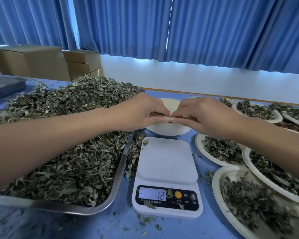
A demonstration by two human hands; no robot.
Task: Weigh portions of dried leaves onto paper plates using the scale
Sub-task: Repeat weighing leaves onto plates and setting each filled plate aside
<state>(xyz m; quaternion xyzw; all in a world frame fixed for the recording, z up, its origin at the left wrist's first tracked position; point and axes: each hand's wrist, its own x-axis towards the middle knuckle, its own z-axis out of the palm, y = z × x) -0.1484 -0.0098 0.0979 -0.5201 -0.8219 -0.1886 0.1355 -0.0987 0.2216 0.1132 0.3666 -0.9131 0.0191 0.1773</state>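
Note:
A white digital scale [166,171] stands in the middle of the blue table, its platform bare and its display reading 12 with a minus sign. Just behind it lies a stack of empty white paper plates [169,130]. My left hand [141,111] and my right hand [202,114] meet over the stack, and both pinch the near rim of the top plate with fingertips almost touching. A metal tray [117,185] heaped with dried green leaves [62,144] fills the left side under my left forearm.
Several paper plates with leaf portions [259,192] crowd the right side of the table under my right forearm. A second grey tray [5,87] sits at the far left, cardboard boxes [41,62] behind it. Loose leaf bits litter the table's front. Blue curtains hang behind.

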